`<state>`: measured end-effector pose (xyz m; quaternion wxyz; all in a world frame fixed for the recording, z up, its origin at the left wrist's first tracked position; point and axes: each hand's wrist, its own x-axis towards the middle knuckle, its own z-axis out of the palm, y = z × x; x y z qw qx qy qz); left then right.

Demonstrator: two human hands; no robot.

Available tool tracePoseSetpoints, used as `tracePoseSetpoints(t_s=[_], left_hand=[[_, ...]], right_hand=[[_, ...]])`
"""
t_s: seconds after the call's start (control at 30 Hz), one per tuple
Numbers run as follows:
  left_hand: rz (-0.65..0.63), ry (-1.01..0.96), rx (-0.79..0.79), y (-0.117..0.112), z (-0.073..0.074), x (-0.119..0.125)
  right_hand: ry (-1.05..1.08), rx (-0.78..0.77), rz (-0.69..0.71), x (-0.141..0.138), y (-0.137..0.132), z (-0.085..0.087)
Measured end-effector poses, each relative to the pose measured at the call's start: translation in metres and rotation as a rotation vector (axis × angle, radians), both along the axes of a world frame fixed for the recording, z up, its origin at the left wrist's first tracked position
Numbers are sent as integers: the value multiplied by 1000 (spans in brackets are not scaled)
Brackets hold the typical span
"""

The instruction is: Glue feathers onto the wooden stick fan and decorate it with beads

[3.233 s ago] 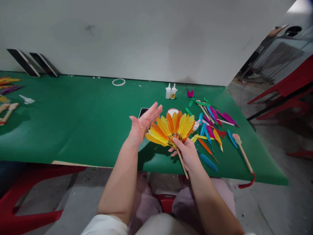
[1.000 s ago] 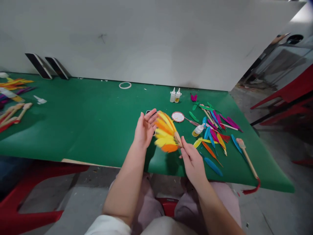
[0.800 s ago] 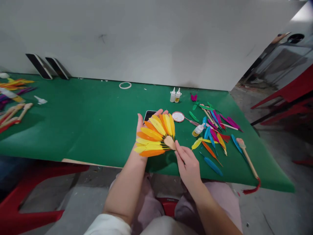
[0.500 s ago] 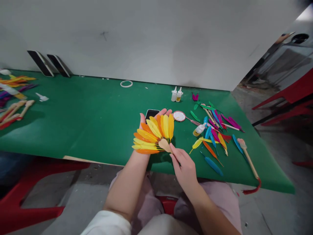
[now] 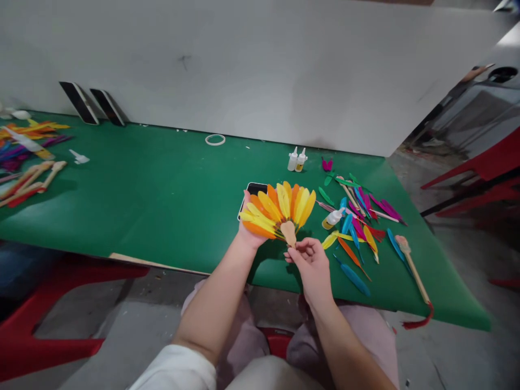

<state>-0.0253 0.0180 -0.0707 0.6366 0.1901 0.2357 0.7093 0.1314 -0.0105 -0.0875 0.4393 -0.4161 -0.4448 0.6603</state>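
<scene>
A feather fan (image 5: 268,211) of yellow and orange feathers spreads from a small wooden handle above the table. My right hand (image 5: 312,265) pinches the lower end of that handle between thumb and fingers. Behind the feathers lies my left hand (image 5: 249,239), its thumb stretched upward and its other fingers hidden by the fan. A phone (image 5: 257,188) rests on the green table (image 5: 170,189) just beyond the fan, partly covered. To the right of the fan, a small glue bottle (image 5: 333,218) leans among loose feathers (image 5: 352,279).
Two white bottles (image 5: 297,160) stand near the wall panel (image 5: 244,70). A wooden stick with a red tassel (image 5: 413,268) lies at the right. Further left are a white ring (image 5: 215,140), two leaning phones (image 5: 106,106), wooden sticks (image 5: 52,174) and more feathers. Red stools (image 5: 57,303) stand beside the table.
The fan has shifted right and turned so its feathers point more upward. My left fingertips, visible before, are now behind it. My right hand grips the handle lower down.
</scene>
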Motion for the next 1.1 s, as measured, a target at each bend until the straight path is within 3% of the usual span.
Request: tracePoseSetpoints(t_s=[0.23, 0.4, 0.6, 0.7, 0.97, 1.1], left_hand=[[-99, -232, -37, 7, -3, 12], [-190, -89, -122, 7, -8, 24], [-320, 69, -51, -6, -8, 32], [-256, 146, -31, -10, -2, 38], [141, 171, -111, -7, -4, 60], [329, 124, -106, -4, -2, 48]], right_hand=[[154, -40, -78, -6, 13, 3], [203, -55, -96, -9, 17, 12], [220, -88, -117, -10, 22, 19], [216, -74, -116, -10, 22, 19], [223, -58, -123, -14, 17, 13], [213, -58, -118, -12, 14, 11]])
